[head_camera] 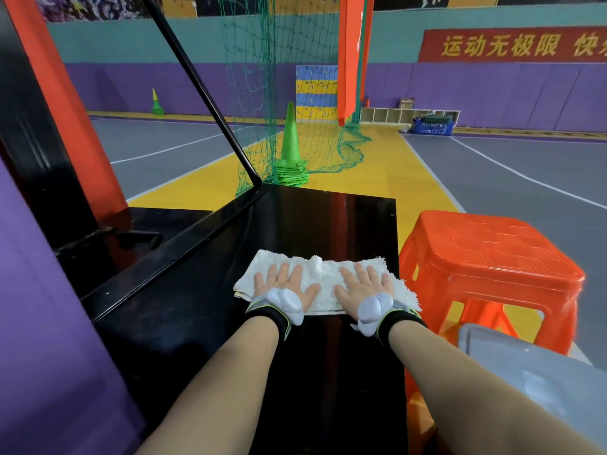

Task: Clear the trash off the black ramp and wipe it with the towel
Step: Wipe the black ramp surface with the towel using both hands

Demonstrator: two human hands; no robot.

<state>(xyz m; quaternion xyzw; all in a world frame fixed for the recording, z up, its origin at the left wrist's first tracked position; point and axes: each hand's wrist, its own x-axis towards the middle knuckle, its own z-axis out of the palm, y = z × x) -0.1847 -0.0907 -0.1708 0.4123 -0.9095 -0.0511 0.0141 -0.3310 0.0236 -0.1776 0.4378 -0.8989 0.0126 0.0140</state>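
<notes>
Head view: both palms flat, fingers spread — left hand (284, 287), right hand (364, 289) — side by side on towel (323, 274), long axis crosswise on black ramp (328, 218); bare ramp ahead.

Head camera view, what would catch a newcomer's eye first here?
First, the two hands, left hand and right hand, pressed flat side by side on a white towel spread on the glossy black ramp in the middle. Next, the bright orange plastic stool just right of the ramp. Beyond the ramp's far edge, a stack of green cones stands by a green net.
</notes>
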